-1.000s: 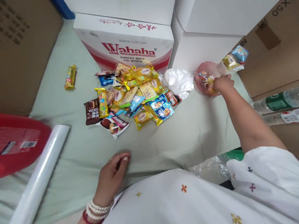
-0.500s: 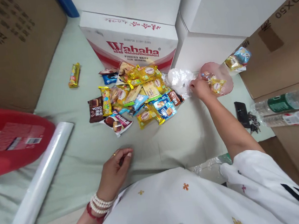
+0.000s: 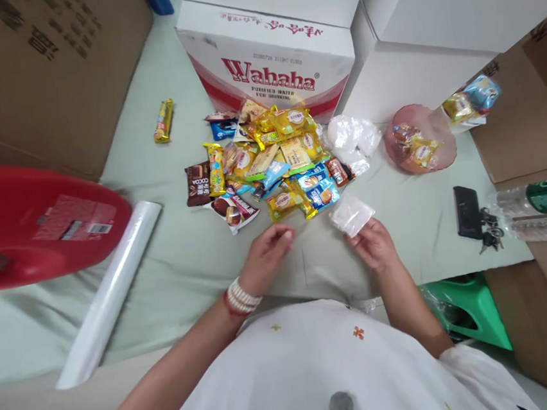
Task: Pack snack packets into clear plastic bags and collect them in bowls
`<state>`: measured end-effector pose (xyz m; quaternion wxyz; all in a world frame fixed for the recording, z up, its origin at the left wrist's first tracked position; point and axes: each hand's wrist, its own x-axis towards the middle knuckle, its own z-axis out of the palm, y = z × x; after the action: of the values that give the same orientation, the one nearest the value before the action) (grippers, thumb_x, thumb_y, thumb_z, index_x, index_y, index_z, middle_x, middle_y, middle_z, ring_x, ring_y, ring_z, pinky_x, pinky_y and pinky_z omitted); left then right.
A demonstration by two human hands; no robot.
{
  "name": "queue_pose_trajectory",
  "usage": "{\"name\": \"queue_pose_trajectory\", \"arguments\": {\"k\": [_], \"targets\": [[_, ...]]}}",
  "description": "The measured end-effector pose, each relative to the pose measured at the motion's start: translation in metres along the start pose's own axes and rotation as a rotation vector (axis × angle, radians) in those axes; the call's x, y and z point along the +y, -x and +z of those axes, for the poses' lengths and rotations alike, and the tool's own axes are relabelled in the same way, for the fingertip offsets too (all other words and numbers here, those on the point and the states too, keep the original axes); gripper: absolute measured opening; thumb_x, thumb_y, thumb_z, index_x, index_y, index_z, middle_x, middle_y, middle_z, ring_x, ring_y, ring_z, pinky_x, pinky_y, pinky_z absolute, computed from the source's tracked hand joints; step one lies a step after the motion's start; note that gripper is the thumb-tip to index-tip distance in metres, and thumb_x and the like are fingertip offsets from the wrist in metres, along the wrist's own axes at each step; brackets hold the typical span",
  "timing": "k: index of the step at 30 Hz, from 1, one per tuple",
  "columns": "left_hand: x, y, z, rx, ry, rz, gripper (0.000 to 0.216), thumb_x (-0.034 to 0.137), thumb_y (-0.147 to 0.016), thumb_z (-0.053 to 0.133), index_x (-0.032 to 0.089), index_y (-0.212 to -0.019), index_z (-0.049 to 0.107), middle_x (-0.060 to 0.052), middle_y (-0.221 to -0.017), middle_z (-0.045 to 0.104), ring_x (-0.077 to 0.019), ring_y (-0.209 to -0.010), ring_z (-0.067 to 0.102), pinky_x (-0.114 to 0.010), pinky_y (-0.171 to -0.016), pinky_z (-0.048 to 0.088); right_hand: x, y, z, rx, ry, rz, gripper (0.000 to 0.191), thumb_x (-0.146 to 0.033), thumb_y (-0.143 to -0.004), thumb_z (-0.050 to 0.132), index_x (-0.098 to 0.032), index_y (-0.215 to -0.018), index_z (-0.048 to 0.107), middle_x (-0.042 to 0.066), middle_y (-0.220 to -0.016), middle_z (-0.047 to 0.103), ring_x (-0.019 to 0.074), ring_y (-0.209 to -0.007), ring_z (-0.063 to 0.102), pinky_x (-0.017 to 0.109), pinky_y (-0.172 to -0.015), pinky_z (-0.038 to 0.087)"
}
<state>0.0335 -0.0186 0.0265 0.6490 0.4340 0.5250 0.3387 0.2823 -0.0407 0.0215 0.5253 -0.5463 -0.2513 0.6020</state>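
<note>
Plastic piece (image 3: 353, 214) held in right hand (image 3: 375, 245), in front of snack heap (image 3: 276, 159).
The piece is whitish, translucent and roughly square; the right hand grasps its near edge between thumb and fingers, above the green cloth (image 3: 189, 284) and just right of the heap's near side. The left hand (image 3: 269, 257) is loosely curled, with no object visible in it; whether thumb and fingertips meet cannot be told. A beaded bracelet (image 3: 242, 296) encircles the left wrist. The heap lies in front of the Wahaha carton (image 3: 270, 70). A clear plastic bundle (image 3: 354, 138) sits at its right, followed by a pink bowl (image 3: 443, 134) containing wrapped snacks (image 3: 424, 152).
</note>
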Motion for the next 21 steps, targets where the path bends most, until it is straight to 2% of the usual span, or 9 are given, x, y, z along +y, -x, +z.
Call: {"name": "queue_pose_trajectory", "arguments": {"k": [2,4,6,8,12,16,18,21], "targets": [[0.003,-0.020,0.024,-0.088,0.064,0.033,0.050,0.055,-0.076,0.078,0.019,-0.110,0.071,-0.007,-0.105,0.070,-0.0175,-0.084,0.063,-0.027,-0.069,0.049,0.012,0.011,0.010,-0.047,-0.006,0.054,0.040,-0.050,-0.063,0.091,-0.023,-0.077,0.065,-0.003,-0.060,0.050,0.0117,-0.054,0.041,0.027,-0.052,0.037],[0.001,-0.034,0.040,-0.151,0.051,0.108,0.041,0.050,-0.072,0.083,0.018,-0.095,0.074,-0.006,-0.096,0.070,-0.0177,-0.084,0.062,-0.028,-0.073,0.049,0.017,0.016,0.012,-0.081,0.044,0.055,0.039,-0.052,-0.067,0.089,-0.022,-0.080,0.068,-0.002,-0.063,0.052,0.0121,-0.056,0.043,0.027,-0.054,0.037],[-0.003,-0.041,0.046,-0.137,0.036,0.144,0.033,0.048,-0.072,0.082,0.017,-0.079,0.072,-0.003,-0.081,0.067,-0.0163,-0.077,0.059,-0.029,-0.073,0.047,0.016,0.016,0.005,-0.071,0.120,0.009,0.035,-0.051,-0.073,0.085,-0.022,-0.083,0.068,-0.003,-0.067,0.055,0.0119,-0.058,0.044,0.027,-0.056,0.038],[-0.008,-0.041,0.043,-0.063,0.039,0.126,0.031,0.047,-0.074,0.080,0.018,-0.075,0.070,0.000,-0.072,0.063,-0.0145,-0.070,0.055,-0.029,-0.070,0.045,0.014,0.015,-0.005,-0.012,0.182,-0.042,0.032,-0.050,-0.077,0.082,-0.023,-0.083,0.066,-0.004,-0.069,0.054,0.0113,-0.059,0.045,0.026,-0.058,0.038],[-0.015,-0.032,0.022,0.054,0.071,0.058,0.032,0.047,-0.073,0.080,0.018,-0.078,0.067,0.003,-0.067,0.060,-0.0119,-0.065,0.053,-0.026,-0.067,0.044,0.011,0.010,-0.020,0.114,0.239,-0.082,0.032,-0.050,-0.078,0.081,-0.022,-0.081,0.064,-0.005,-0.068,0.051,0.0106,-0.059,0.044,0.024,-0.056,0.038],[-0.015,-0.022,0.008,0.105,0.156,0.015,0.036,0.048,-0.074,0.081,0.018,-0.080,0.062,0.003,-0.068,0.060,-0.0099,-0.063,0.054,-0.023,-0.061,0.043,0.009,0.008,-0.017,0.108,0.121,0.006,0.033,-0.046,-0.072,0.085,-0.021,-0.078,0.064,-0.005,-0.067,0.049,0.0092,-0.057,0.039,0.021,-0.048,0.032],[-0.014,-0.018,0.008,0.053,0.171,-0.044,0.040,0.051,-0.073,0.081,0.018,-0.085,0.062,0.000,-0.078,0.066,-0.0100,-0.063,0.057,-0.022,-0.056,0.041,0.007,0.010,-0.011,0.038,-0.022,0.108,0.032,-0.039,-0.068,0.087,-0.020,-0.078,0.065,-0.004,-0.068,0.050,0.0085,-0.056,0.037,0.019,-0.044,0.027],[-0.012,-0.014,0.018,-0.123,0.184,-0.185,0.049,0.058,-0.073,0.081,0.016,-0.094,0.067,-0.006,-0.096,0.071,-0.0093,-0.060,0.059,-0.020,-0.047,0.034,0.001,0.013,-0.003,-0.068,-0.195,0.238,0.030,-0.029,-0.064,0.088,-0.019,-0.085,0.069,-0.002,-0.069,0.053,0.0072,-0.054,0.035,0.016,-0.039,0.022]]}}
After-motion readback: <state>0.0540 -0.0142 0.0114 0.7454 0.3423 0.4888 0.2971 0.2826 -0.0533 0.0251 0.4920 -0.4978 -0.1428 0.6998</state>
